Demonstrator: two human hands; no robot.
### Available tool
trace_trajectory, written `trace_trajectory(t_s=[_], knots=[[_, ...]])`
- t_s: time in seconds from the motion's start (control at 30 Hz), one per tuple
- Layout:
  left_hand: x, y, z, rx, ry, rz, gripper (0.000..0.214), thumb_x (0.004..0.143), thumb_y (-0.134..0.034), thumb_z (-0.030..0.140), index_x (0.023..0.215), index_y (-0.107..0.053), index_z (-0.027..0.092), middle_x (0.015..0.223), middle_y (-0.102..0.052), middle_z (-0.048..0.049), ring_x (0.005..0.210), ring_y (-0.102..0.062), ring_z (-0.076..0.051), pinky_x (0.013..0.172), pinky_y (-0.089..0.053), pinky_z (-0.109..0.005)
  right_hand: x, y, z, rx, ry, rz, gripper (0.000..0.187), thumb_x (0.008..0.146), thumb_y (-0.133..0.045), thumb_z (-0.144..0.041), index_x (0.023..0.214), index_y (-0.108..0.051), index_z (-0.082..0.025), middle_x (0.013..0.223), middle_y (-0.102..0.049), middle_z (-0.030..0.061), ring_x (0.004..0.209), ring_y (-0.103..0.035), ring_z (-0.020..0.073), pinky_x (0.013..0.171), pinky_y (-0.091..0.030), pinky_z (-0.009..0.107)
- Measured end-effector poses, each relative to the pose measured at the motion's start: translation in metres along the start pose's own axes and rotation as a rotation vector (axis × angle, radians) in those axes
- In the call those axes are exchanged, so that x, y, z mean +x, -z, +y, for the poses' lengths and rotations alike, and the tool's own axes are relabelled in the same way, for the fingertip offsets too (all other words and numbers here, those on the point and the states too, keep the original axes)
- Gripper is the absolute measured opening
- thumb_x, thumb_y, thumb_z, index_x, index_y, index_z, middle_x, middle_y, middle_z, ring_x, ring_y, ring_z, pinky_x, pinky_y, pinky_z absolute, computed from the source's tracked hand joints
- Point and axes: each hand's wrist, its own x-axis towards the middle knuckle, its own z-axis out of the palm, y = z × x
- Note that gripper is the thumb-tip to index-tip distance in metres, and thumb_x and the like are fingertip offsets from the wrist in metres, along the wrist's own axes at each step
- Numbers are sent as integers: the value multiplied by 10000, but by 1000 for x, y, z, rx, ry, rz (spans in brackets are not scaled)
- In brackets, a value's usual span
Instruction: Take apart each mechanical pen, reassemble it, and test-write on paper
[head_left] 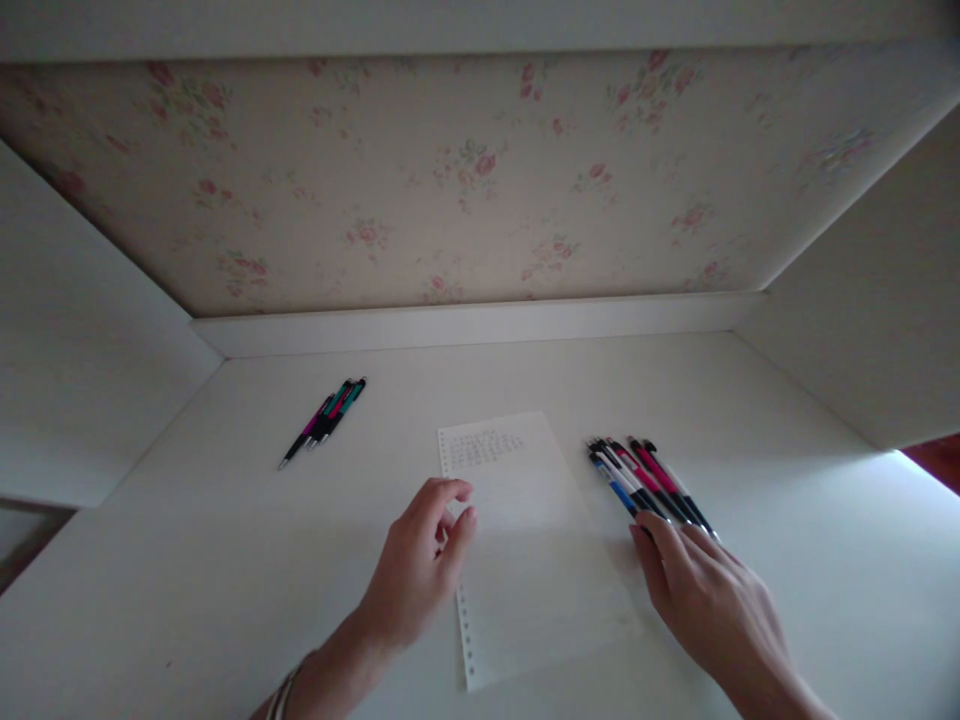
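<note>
My left hand (pixel 424 560) hovers at the left edge of a sheet of loose-leaf paper (pixel 525 560). Its fingers are curled, with a small gap between thumb and forefinger and nothing between them. Handwriting covers the upper part of the sheet, and punched holes run down its left side. To the right of the paper, my right hand (pixel 709 590) is at the near ends of a row of several pens. Its thumb and forefinger close on the lower end of a blue pen (pixel 615 485). The other fingertips are hidden. Beside it lie white pens (pixel 630 480) and pink pens (pixel 664 475).
At the back left, several pens (pixel 337 410) with purple, pink and teal barrels lie in a slanted bunch on the white desk (pixel 187 580). White panels (pixel 840 260) rise at both sides, and a floral-papered wall (pixel 405 190) stands behind.
</note>
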Motion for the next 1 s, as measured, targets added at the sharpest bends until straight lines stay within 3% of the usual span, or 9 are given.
trace_trajectory(t_s=[0.13,0.2,0.27,0.43,0.57,0.73,0.9,1.0], knots=[[20,24,-19,151,7,55,193,991,-503,362,992,-639,225,999,-677,-25,732,-624,-137,683,-501,-239,1,-2,-1,-83,-41,-46,364,1035,-436,-442,1010,-726,-224,784,-722,36,681,-671,221,597,-411,332],[32,42,-35,335,44,93,228,975,-492,385,971,-653,222,1004,-690,-25,773,-650,-151,712,-507,-240,2,-2,-3,-88,-65,-51,380,1040,-420,-446,1017,-742,-247,808,-715,29,689,-666,210,580,-399,325],[45,64,-52,528,107,133,241,948,-489,384,963,-665,220,1020,-702,-29,786,-662,-170,751,-508,-258,2,-2,-4,-90,-81,-35,397,1046,-408,-439,999,-757,-254,840,-716,35,699,-660,204,580,-399,320],[72,128,-96,722,302,258,325,912,-435,340,1012,-692,169,1148,-683,-155,967,-661,-319,827,-480,-386,1,-2,-4,-5,-69,64,297,1018,-514,-380,961,-761,-224,832,-710,31,692,-649,186,605,-424,310],[81,164,-127,729,473,147,355,874,-496,412,876,-727,143,924,-740,-179,855,-690,-360,665,-475,-368,-1,-5,-5,120,-46,88,254,1006,-543,-341,967,-754,-205,827,-712,37,689,-653,175,643,-464,300],[84,173,-145,693,548,52,343,841,-556,442,840,-741,153,873,-753,-177,836,-690,-377,619,-433,-350,-1,-7,-8,257,-52,30,240,1001,-543,-321,1004,-743,-188,903,-722,80,761,-674,207,692,-512,318],[86,172,-141,624,612,65,287,812,-612,410,721,-714,157,723,-724,-147,755,-670,-353,601,-396,-325,1,-6,-10,357,-58,56,189,981,-579,-274,1005,-741,-180,911,-722,85,763,-685,213,697,-529,331],[82,174,-134,516,610,113,306,844,-610,411,782,-718,132,728,-724,-98,775,-652,-306,617,-391,-295,0,-6,-10,421,-89,90,162,967,-602,-256,1006,-740,-181,902,-727,87,769,-689,220,716,-543,345]])
